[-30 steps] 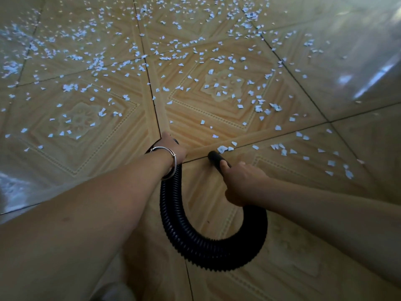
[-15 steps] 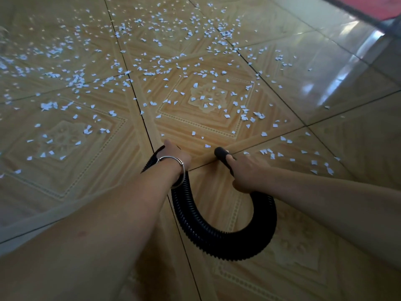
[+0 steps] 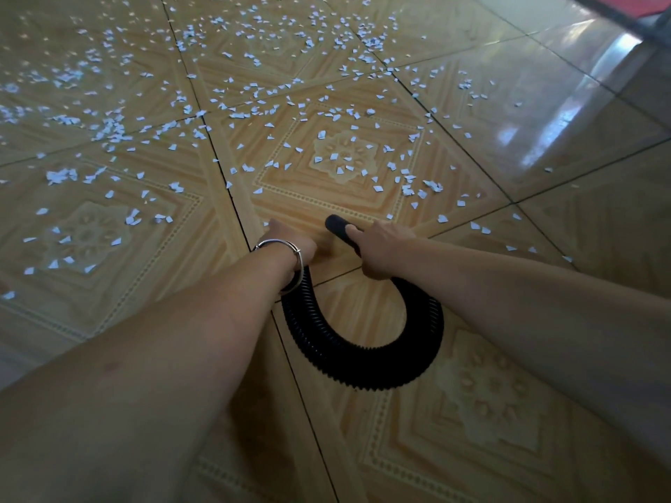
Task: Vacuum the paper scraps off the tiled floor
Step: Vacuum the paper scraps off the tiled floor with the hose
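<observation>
The right grip (image 3: 385, 248), a bare hand, is closed round the smooth black nozzle (image 3: 334, 224). One digit lies straight along its top and the rest are curled beneath, out of sight. The nozzle's open end points away from the person and sits low over the tiled floor (image 3: 472, 430). Whether the nozzle touches the tile cannot be made out.

From this hand the ribbed black hose (image 3: 363, 364) swings back toward the person in a deep U and climbs to the left grip (image 3: 292, 241). There it vanishes under the wrist. The left grip is bunched into a fist over the hose, with only knuckles and the back of the hand showing and the fingertips hidden. A thin metal bracelet (image 3: 279, 244) circles that wrist. Where the hose runs beyond the left hand cannot be seen.

Both forearms reach in from the lower edge, cut off by the frame.

The paper scraps (image 3: 60, 176) lie ahead of the nozzle, small white bits strewn over the patterned tiles. They are thick to the far left and along the top and thinner to the right. A few lie just beside the right hand. The farthest scraps blur together.

At the top right corner a red strip (image 3: 650, 3) is cut off by the frame. What it is cannot be told.
</observation>
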`<state>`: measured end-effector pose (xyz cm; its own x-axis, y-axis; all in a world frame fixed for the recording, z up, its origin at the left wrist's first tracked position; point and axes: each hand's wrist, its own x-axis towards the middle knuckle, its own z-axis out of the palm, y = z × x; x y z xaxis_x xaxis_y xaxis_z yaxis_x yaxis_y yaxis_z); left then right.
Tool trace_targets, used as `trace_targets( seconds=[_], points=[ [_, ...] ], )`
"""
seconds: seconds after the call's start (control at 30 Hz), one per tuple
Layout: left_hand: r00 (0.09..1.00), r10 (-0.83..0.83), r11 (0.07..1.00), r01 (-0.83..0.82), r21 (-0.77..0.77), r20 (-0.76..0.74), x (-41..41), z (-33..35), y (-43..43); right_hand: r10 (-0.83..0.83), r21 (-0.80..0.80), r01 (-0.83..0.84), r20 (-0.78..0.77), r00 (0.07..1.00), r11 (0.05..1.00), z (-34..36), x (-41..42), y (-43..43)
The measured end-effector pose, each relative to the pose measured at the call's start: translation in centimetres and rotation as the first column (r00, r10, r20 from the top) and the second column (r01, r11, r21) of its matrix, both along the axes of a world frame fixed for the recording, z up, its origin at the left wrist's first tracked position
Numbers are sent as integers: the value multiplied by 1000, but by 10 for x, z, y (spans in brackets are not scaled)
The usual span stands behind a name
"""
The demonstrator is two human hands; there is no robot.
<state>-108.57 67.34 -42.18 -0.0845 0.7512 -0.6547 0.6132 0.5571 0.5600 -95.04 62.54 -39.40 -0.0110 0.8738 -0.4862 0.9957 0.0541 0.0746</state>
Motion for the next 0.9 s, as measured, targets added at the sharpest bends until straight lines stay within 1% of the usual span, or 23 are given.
trace_targets(
  seconds=[0.1, 0.17, 0.23, 0.37, 0.43, 0.57, 0.73, 0.8, 0.9],
  points=[
    [998, -61, 998, 60, -18, -19, 6, 0, -5, -72, -50, 69, -58, 996, 996, 0, 3, -30],
    [989, -138, 990, 137, -21, -56, 12, -6, -8, -143, -119, 131, -96, 985, 984, -1, 2, -60],
    [979, -186, 982, 185, -21, -78, 21, -20, -8, -179, -167, 158, -119, 977, 973, 0, 4, -84],
    [963, -263, 964, 262, -39, -60, 43, -22, -16, -266, -158, 251, -86, 960, 955, 2, 24, -93],
    [957, -278, 961, 277, -24, -88, 50, -17, -21, -307, -155, 296, -49, 951, 942, 3, 33, -94],
    [932, -320, 946, 324, -4, -171, 61, -16, -22, -300, -156, 289, -45, 953, 944, 2, 34, -89],
    [943, -294, 954, 299, 8, -155, 61, -12, -17, -288, -98, 283, -42, 957, 954, 3, 34, -67],
    [930, -327, 943, 332, 1, -171, 60, -12, -16, -297, -134, 286, -67, 953, 949, 4, 35, -76],
    [927, -348, 937, 350, -11, -140, 67, -12, -23, -362, -212, 341, -64, 930, 916, 5, 44, -102]
  ],
)
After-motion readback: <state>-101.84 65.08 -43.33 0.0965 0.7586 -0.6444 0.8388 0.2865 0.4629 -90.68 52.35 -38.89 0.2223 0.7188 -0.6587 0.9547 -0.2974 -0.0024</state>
